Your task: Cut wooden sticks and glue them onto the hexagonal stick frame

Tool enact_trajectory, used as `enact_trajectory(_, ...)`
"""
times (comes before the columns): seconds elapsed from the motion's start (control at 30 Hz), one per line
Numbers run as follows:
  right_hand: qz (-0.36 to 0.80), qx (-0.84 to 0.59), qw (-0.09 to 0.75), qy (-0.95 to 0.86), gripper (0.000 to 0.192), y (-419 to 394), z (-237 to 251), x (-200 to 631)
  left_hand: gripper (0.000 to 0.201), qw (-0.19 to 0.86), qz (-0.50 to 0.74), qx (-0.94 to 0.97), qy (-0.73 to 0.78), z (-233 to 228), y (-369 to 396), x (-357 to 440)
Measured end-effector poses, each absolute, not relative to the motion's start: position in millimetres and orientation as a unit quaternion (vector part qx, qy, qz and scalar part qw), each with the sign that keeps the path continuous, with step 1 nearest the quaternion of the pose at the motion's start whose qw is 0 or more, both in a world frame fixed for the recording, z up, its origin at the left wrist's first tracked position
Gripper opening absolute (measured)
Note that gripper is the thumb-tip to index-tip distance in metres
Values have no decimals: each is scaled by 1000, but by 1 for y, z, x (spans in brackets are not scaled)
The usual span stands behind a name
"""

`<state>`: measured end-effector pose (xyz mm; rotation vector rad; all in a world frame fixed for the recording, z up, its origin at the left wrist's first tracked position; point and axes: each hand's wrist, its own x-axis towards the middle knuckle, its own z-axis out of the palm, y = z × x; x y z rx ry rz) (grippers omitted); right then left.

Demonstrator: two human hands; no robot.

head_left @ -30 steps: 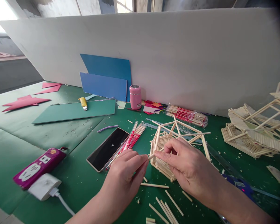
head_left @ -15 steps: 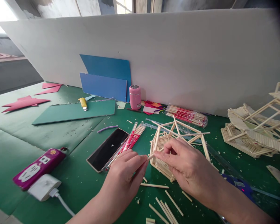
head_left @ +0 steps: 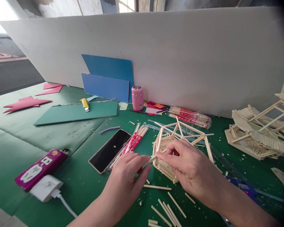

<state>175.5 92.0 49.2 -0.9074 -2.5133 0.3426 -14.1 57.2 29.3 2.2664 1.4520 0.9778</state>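
A short wooden stick [head_left: 153, 158] spans the gap between my two hands. My right hand [head_left: 188, 165] pinches it between thumb and forefinger. My left hand [head_left: 130, 171] has its thumb and forefinger round the other end, the two tips slightly parted. Just behind the fingers stands an open frame of wooden sticks [head_left: 159, 140], with a stacked-stick base and slanting bars on top; my right hand partly hides it. Loose cut sticks [head_left: 177, 205] lie on the green tabletop [head_left: 85, 192] below my hands.
Left of my hands are a phone [head_left: 110, 151], packaged sticks [head_left: 136, 138] and a purple power strip [head_left: 41, 168] with a white charger [head_left: 46, 188]. A blue tool with a red light [head_left: 242, 186] is by my right forearm. Farther right stands a larger stick model [head_left: 257, 132]; a pink flask [head_left: 137, 98] is behind.
My left thumb has dropped slightly away from the forefinger at the stick's end. My right hand keeps its pinch. The whole view has shifted very slightly.
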Motion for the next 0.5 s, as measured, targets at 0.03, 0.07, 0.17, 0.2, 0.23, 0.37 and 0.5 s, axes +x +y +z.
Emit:
enact_trajectory(0.03,125,-329,222,-910,30,92,49,176,9,138,337,784,503,30,57,-14)
enact_trajectory(0.07,126,-330,221,-909,30,92,49,176,9,138,336,783,504,30,57,-14)
enact_trajectory(0.17,126,-332,220,-909,30,92,50,175,10,140,335,780,510,31,57,-14)
enact_trajectory(0.2,127,-332,219,-909,30,92,50,175,10,141,334,780,511,31,57,-13)
enact_trajectory(0.23,127,-332,219,-909,30,92,50,175,9,141,336,779,510,31,57,-13)
enact_trajectory(0.37,128,-332,221,-908,30,93,52,174,9,138,340,780,508,30,57,-13)
enact_trajectory(0.5,124,-333,219,-909,31,93,52,174,9,140,338,780,508,30,57,-13)
